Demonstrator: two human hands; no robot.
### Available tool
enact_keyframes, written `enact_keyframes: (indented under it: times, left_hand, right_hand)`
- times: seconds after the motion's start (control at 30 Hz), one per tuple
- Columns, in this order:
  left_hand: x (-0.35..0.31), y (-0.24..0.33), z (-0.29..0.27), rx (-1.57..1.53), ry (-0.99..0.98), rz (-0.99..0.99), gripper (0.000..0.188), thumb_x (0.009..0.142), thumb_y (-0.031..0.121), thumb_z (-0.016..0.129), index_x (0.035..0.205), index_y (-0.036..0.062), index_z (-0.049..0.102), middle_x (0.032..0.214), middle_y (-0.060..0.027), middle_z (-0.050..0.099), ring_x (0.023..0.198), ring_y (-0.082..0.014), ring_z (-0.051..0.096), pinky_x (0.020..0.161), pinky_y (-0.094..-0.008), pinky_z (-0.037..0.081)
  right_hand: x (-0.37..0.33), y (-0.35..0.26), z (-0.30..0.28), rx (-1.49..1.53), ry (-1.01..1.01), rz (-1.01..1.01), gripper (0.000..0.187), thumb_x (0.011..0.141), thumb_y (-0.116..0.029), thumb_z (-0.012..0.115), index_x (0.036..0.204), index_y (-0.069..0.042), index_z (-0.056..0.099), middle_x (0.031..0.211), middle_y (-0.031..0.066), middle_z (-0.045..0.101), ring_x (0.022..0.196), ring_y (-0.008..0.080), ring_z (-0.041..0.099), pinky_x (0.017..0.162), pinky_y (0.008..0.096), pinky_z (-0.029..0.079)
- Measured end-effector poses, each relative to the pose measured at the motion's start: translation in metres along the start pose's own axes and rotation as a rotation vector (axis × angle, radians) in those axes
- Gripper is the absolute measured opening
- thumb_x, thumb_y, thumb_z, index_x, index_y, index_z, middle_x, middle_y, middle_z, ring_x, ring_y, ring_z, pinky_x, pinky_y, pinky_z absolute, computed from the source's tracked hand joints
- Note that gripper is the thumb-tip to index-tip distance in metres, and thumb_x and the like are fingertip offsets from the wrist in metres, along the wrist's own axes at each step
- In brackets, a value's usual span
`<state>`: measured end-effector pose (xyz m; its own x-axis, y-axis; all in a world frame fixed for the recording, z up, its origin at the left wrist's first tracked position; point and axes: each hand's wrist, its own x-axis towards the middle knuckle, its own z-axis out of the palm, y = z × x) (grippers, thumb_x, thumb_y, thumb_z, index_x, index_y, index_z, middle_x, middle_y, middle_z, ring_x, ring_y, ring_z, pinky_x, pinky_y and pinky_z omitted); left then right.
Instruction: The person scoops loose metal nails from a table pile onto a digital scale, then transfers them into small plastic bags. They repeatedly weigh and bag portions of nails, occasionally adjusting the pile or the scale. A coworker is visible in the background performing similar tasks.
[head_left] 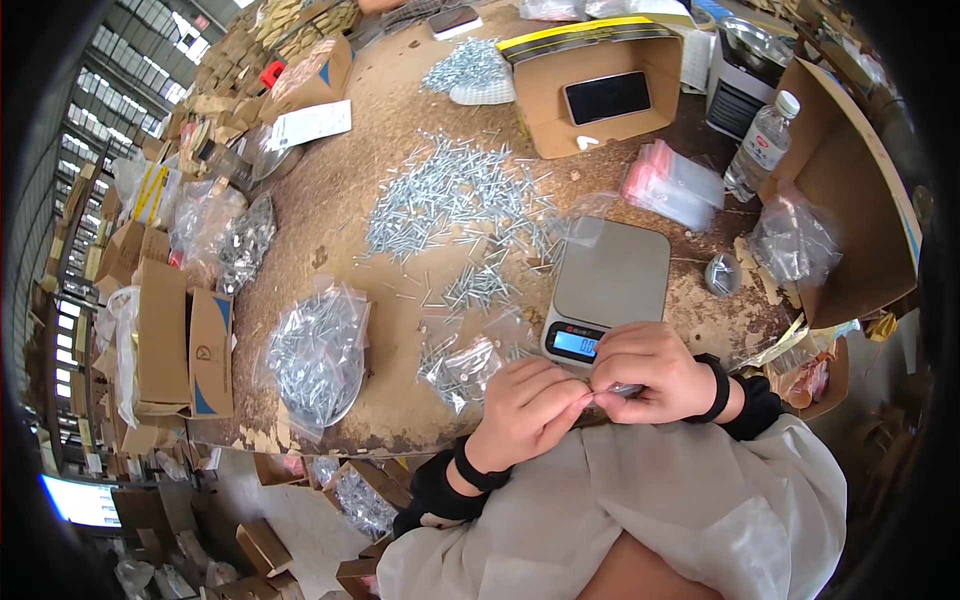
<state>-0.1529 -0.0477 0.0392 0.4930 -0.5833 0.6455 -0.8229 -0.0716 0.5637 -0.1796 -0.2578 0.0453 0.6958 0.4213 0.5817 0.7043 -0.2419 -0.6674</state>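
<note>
My left hand [530,408] and my right hand [652,374] meet at the table's front edge, fingertips pinched together. Between them is what looks like a small clear plastic bag [626,389], mostly covered by my fingers. Just beyond my right hand lies a digital scale [613,270] with a grey plate and a lit display, which my fingers partly cover. Small clear bags of screws [466,372] lie beside my left hand. Farther off, loose silver screws [450,195] spread across the table, and a smaller heap [480,285] sits left of the scale.
Filled bags are piled [318,355] at the left front. Flat zip bags with red edges [672,186], a small cup [722,274] and a water bottle [763,148] stand right. An open cardboard box [600,125] holding a phone [608,98] is at the back; another carton [850,170] borders the right.
</note>
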Motion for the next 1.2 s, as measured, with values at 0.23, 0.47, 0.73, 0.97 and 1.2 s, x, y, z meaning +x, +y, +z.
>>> enact_keyframes:
  times: [0.23, 0.47, 0.73, 0.97, 1.2]
  left_hand:
    - [-0.026, 0.001, -0.027, 0.002, 0.117, -0.078, 0.007, 0.081, 0.002, 0.071, 0.086, 0.0016, 0.066, 0.076, -0.0105, 0.066, 0.065, -0.0286, 0.063, 0.063, -0.0362, 0.050]
    - [-0.037, -0.001, -0.036, 0.053, 0.173, -0.100, 0.007, 0.081, 0.001, 0.071, 0.087, 0.0018, 0.067, 0.078, -0.0101, 0.067, 0.069, -0.0282, 0.064, 0.068, -0.0368, 0.052]
    - [-0.051, -0.001, -0.037, 0.037, 0.255, -0.115, 0.005, 0.084, 0.002, 0.068, 0.089, 0.0014, 0.068, 0.083, -0.0113, 0.070, 0.071, -0.0285, 0.066, 0.068, -0.0375, 0.053]
    - [-0.040, 0.004, -0.038, 0.063, 0.152, -0.184, 0.010, 0.080, 0.004, 0.072, 0.089, 0.0044, 0.067, 0.081, -0.0080, 0.068, 0.068, -0.0255, 0.064, 0.062, -0.0352, 0.050]
    - [-0.023, 0.006, -0.021, -0.037, -0.086, -0.181, 0.016, 0.073, 0.004, 0.076, 0.082, 0.0085, 0.063, 0.069, -0.0039, 0.056, 0.059, -0.0246, 0.055, 0.053, -0.0344, 0.044]
  right_hand:
    - [0.013, -0.003, 0.001, 0.118, -0.013, 0.027, 0.014, 0.072, 0.000, 0.071, 0.075, -0.006, 0.060, 0.068, 0.0044, 0.058, 0.061, 0.0268, 0.058, 0.056, 0.0373, 0.045]
    - [0.016, -0.003, 0.004, 0.102, -0.131, 0.139, 0.012, 0.071, -0.004, 0.072, 0.074, -0.008, 0.061, 0.069, 0.0052, 0.062, 0.068, 0.0290, 0.063, 0.082, 0.0425, 0.056]
    - [0.019, 0.008, 0.020, 0.188, -0.112, 0.173, 0.009, 0.090, -0.010, 0.068, 0.092, -0.002, 0.068, 0.072, 0.0085, 0.062, 0.065, 0.0291, 0.061, 0.059, 0.0378, 0.046]
    - [0.018, 0.012, 0.024, 0.123, -0.082, -0.020, 0.006, 0.077, -0.004, 0.069, 0.080, -0.006, 0.064, 0.067, 0.0057, 0.056, 0.057, 0.0268, 0.056, 0.052, 0.0370, 0.043]
    - [0.017, 0.008, 0.031, -0.047, -0.105, -0.159, 0.017, 0.062, 0.000, 0.065, 0.066, -0.010, 0.053, 0.065, 0.0016, 0.050, 0.052, 0.0218, 0.050, 0.048, 0.0338, 0.039]
